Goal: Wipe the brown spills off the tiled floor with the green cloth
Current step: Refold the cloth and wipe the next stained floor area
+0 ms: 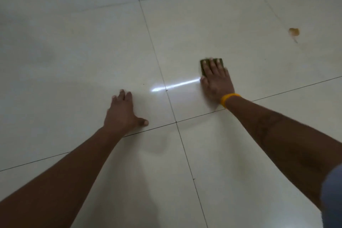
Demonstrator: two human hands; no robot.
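My right hand (215, 79) lies flat with straight fingers on the green cloth (203, 65), pressing it onto the pale tiled floor (185, 33). Only the far and left edges of the cloth show past my fingers. A yellow band sits on that wrist. My left hand (123, 112) rests flat on the floor to the left, fingers spread, holding nothing. A brown spill (294, 32) with a small tail lies far to the upper right, well apart from the cloth.
Dark grout lines cross the floor, meeting just between my arms. A bright streak of reflected light (175, 85) lies on the tile left of the cloth. A faint smudge shows on the tile near my left forearm.
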